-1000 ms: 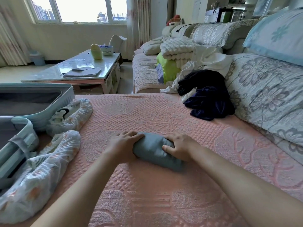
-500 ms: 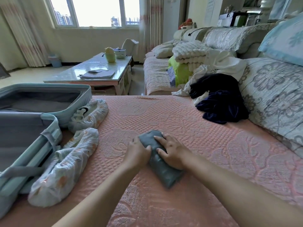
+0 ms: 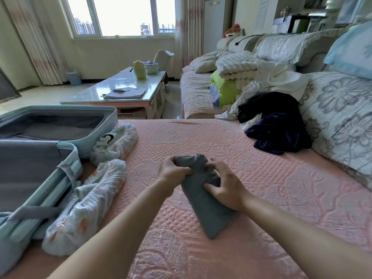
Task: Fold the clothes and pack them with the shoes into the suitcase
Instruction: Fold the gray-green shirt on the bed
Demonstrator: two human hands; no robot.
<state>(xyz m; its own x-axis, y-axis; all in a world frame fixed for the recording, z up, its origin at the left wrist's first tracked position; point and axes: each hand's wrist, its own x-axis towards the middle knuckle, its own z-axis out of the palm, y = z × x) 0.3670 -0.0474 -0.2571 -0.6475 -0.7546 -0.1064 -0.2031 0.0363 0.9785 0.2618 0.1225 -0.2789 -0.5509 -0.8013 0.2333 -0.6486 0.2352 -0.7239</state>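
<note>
A rolled grey garment (image 3: 209,210) lies on the pink quilted cover (image 3: 201,141) in the middle. My left hand (image 3: 173,174) grips its far end, fingers curled into the cloth. My right hand (image 3: 225,188) holds the roll's right side with curled fingers. The light blue suitcase (image 3: 66,156) lies open at the left, its grey lining bare. Two shoes in thin patterned bags lie beside it, one near (image 3: 86,206), one farther back (image 3: 116,143). A dark navy garment (image 3: 279,129) and white clothes (image 3: 281,79) are heaped at the right against the backrest.
A grey floral cushion (image 3: 342,121) lines the right edge. A green bundle (image 3: 227,91) and a folded white blanket (image 3: 237,65) sit on the sofa behind. A glass coffee table (image 3: 128,93) with papers stands past the suitcase.
The grey roll has turned from lying crosswise to pointing toward me. My left hand moved to its far end and bunches the cloth; my right hand shifted along its side. The view swung left.
</note>
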